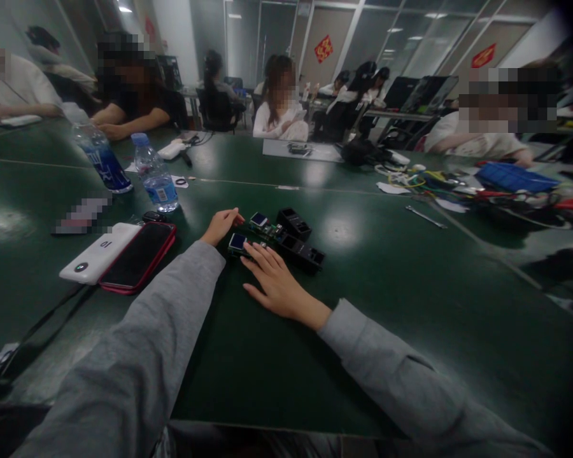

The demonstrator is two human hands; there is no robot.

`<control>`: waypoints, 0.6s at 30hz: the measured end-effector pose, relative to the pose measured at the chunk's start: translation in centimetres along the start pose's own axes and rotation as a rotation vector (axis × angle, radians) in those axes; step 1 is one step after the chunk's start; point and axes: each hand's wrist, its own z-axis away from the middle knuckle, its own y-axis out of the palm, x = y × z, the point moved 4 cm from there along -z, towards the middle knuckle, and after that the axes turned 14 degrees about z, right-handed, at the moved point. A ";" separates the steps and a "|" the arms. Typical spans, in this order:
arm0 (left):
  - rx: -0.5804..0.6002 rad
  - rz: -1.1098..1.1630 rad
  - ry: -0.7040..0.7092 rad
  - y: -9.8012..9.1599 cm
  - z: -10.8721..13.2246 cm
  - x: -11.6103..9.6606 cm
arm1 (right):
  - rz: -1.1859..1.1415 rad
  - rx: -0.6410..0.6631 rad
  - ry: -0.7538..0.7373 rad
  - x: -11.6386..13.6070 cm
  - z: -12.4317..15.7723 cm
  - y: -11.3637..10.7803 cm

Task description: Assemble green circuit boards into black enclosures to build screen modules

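- Taking the right hand as the dial's centre, I see its fingers apart, palm down, the fingertips over the near circuit board at half past ten. Pressing there could smear or crack the little screen.
- The left hand, out at ten, has its fingers loosely bent beside the boards; I can't tell from here whether they pinch anything. A careless curl could catch a board's edge.
- The far circuit board sits near twelve, close by its twin. Dragging one across the other might scratch a screen or scrape bare parts.
- Two black housings lie close together, the far housing at one and the near housing nearer two. A sideways sweep of the right fingers could shove them; whether boards and housings are joined, I can't tell, but a joint would take the strain.
- The left sleeve runs just beside the red-edged phone at half past nine. An elbow swinging out might knock it.
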 end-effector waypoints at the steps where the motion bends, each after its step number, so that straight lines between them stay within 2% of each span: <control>1: -0.002 -0.005 -0.005 0.0 0.0 0.0 | 0.009 0.004 0.036 -0.2 -0.1 0.2; 8: 0.002 -0.010 -0.010 0.1 0.1 -0.3 | 0.106 -0.010 0.295 -1.7 -1.0 1.2; 13: -0.022 0.010 -0.001 0.2 0.4 -0.8 | 0.134 -0.024 0.369 -2.3 -4.1 2.9; 18: -0.046 -0.012 0.034 -0.1 0.6 -1.0 | 0.116 -0.031 0.541 -3.5 -6.8 4.0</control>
